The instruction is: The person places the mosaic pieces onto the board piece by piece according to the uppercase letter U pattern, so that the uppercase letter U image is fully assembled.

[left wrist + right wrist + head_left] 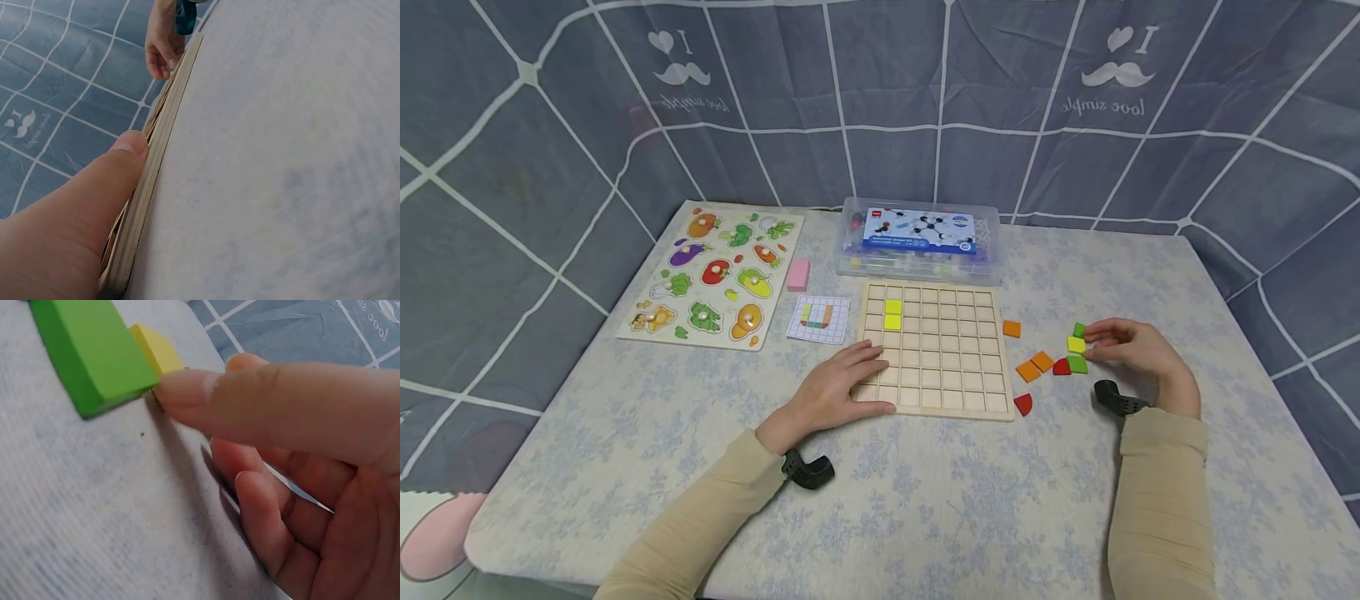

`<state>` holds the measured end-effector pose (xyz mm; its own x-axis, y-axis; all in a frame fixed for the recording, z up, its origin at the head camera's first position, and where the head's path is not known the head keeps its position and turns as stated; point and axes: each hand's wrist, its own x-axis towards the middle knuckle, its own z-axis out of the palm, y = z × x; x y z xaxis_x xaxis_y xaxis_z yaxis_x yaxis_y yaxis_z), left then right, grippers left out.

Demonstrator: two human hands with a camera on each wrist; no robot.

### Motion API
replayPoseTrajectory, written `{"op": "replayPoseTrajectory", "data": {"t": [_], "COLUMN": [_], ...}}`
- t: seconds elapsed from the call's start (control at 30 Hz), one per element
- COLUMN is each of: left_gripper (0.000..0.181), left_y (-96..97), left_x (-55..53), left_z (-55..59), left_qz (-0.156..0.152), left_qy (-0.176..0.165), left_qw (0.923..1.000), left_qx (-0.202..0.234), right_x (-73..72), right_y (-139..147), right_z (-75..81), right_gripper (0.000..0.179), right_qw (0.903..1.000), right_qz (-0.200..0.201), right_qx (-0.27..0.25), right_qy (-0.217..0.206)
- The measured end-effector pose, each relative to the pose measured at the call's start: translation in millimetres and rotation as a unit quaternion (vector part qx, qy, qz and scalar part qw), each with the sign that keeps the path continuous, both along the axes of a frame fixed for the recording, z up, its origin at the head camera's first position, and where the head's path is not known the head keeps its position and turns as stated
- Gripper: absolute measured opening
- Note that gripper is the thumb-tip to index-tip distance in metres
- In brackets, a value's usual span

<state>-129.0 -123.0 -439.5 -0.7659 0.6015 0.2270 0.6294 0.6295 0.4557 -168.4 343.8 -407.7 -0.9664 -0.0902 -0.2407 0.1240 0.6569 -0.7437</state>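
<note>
My left hand (831, 387) rests on the near left corner of a wooden grid board (936, 412), fingers extended over its cells. The thumb (128, 150) lies along the board's side edge in the left wrist view. Two yellow square tiles (892, 315) sit in cells near the board's upper left. To the right of the board, my right hand (1138, 354) pinches another yellow tile (1076, 344) between thumb and fingers. Green tiles (1077, 364) lie directly in front of and behind it. In the right wrist view, the thumb tip (181, 394) covers the yellow tile's near end.
Orange squares (1028, 371) and red quarter-round pieces (1023, 405) lie between board and right hand. Left of the board are a pattern card (793, 332), a pink block (798, 274) and a vegetable puzzle (737, 333). A clear plastic case (917, 271) stands behind the board.
</note>
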Motion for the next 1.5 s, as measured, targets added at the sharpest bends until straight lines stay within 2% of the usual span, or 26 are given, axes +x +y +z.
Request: {"op": "replayPoseTrajectory", "data": {"t": [0.33,0.77,1.03,1.3,1.5], "left_gripper": [0.067,0.068,0.068,0.068,0.067], "left_y": [-0.6,-0.3,-0.4,-0.2,0.2], "left_x": [-0.1,-0.1,0.4,0.3,-0.2], "left_z": [-0.9,-0.7,0.1,-0.7,-0.7], "left_qz": [-0.003,-0.001,-0.001,-0.002,-0.001], "left_qy": [0.012,0.006,0.007,0.005,0.009], "left_qw": [0.9999,1.0,1.0,1.0,0.9999], "left_qx": [0.008,0.006,0.003,0.002,0.007], "right_x": [-1.4,-3.3,-4.0,-5.8,-10.7], "right_y": [-4.3,-8.3,-10.0,-20.6,-37.8], "right_z": [-0.3,-3.0,-3.7,11.5,20.3], "right_gripper": [0.053,0.051,0.055,0.054,0.05], "right_qw": [0.9999,0.9989,0.9982,0.9982,0.9975], "right_qz": [-0.008,-0.02,-0.024,-0.007,0.012], "right_qx": [0.009,0.034,0.05,0.052,0.04], "right_qy": [0.004,0.027,0.021,0.029,0.057]}}
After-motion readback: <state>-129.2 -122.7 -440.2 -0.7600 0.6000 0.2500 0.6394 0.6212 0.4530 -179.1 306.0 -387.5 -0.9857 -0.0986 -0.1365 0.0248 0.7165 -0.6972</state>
